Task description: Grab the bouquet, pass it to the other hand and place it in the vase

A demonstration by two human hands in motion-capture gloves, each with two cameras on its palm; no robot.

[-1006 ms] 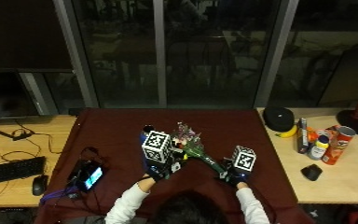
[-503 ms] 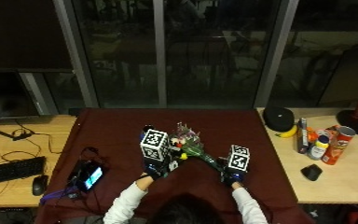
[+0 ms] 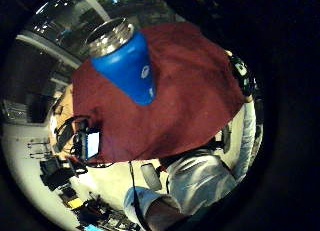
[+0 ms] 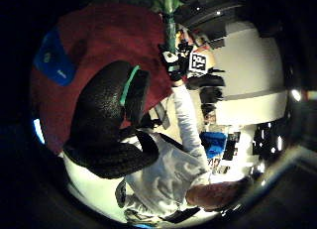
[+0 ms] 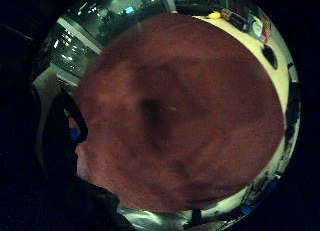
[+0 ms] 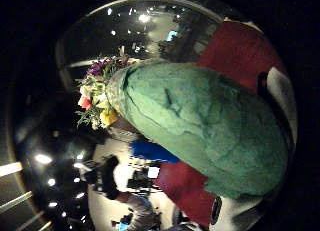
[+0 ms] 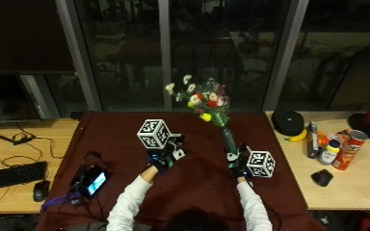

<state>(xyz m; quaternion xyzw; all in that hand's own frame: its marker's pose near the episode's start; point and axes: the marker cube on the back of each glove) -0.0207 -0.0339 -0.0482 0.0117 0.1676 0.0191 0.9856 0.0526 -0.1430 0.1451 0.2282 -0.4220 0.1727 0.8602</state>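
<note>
Bouquet (image 7: 205, 103) upright, gripped by right hand (image 7: 235, 162).

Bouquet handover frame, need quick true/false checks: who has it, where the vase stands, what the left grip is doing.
1. The right hand grips the bouquet by its lower end, flowers up. True.
2. The bouquet is already in the vase. False: it is in the right hand; the blue vase stands on the dark red cloth with no flowers in it.
3. The left hand holds the vase. False: it holds nothing, and the vase stands free on the cloth.
4. A keyboard lies on the wooden table to the person's left. True.
</note>
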